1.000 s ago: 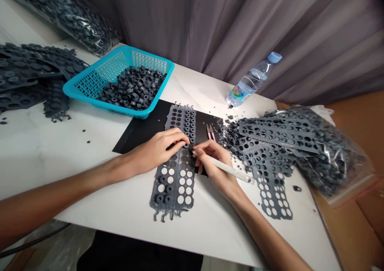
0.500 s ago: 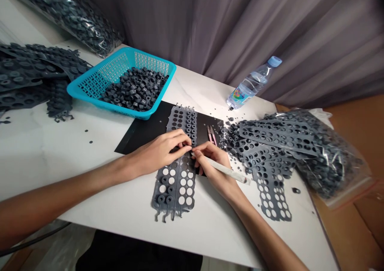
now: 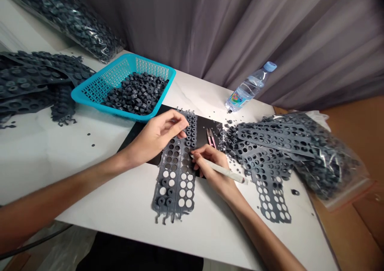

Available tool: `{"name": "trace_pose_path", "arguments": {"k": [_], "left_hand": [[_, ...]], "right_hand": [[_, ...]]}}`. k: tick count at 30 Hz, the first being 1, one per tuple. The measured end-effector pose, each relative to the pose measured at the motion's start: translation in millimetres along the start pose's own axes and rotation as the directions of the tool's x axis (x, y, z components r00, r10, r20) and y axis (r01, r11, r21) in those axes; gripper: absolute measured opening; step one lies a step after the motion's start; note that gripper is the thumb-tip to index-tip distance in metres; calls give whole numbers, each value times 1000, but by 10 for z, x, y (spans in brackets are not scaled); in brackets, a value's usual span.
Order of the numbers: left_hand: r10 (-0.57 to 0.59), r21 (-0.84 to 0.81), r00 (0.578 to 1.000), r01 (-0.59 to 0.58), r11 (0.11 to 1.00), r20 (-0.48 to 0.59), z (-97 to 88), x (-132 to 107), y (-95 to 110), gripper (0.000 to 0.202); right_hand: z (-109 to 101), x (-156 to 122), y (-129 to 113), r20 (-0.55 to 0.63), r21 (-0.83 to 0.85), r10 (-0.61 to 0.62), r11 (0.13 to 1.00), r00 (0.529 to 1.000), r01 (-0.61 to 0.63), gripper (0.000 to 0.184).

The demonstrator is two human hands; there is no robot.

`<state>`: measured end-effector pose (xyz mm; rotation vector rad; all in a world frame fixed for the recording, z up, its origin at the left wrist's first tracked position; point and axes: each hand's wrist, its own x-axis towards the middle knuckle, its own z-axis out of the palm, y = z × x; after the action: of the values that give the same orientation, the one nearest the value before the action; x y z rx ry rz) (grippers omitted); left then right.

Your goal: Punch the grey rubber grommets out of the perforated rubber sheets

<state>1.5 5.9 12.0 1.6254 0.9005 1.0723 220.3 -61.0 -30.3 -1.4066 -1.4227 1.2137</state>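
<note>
A dark grey rubber sheet with rows of round holes lies before me, partly on a black mat. Thick ring-shaped pieces sit in some holes, at its upper right and lower left. My right hand grips a slim white pen-like tool, its tip at the sheet's right half. Above the sheet's upper left is my left hand, fingers curled in and thumb close to them; whatever they hold is hidden. Beyond it stands a turquoise basket containing many small dark rings.
Pink-handled snips lie right of the sheet among tiny scraps. Farther right are a pile of punched sheets and a clear bag. A water bottle stands tilted-looking near the curtain. More sheets and a filled bag are left.
My left hand has lifted from the sheet beside the tool's tip and moved up and left toward the basket. The right hand stays nearly in place with the tool.
</note>
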Motion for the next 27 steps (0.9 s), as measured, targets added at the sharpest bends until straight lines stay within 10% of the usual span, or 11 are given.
{"name": "trace_pose_path", "arguments": {"k": [9,27], "left_hand": [[-378,-275,858,478,834,347,52,-179,-121,22],[-362,-241,824,494,835,435,60,-180,-113,24]], "right_hand": [[-25,28,-74,-189,136,-16,990,982,43,24],[-30,2,-51,-133,23,-46,998,990,50,30]]}}
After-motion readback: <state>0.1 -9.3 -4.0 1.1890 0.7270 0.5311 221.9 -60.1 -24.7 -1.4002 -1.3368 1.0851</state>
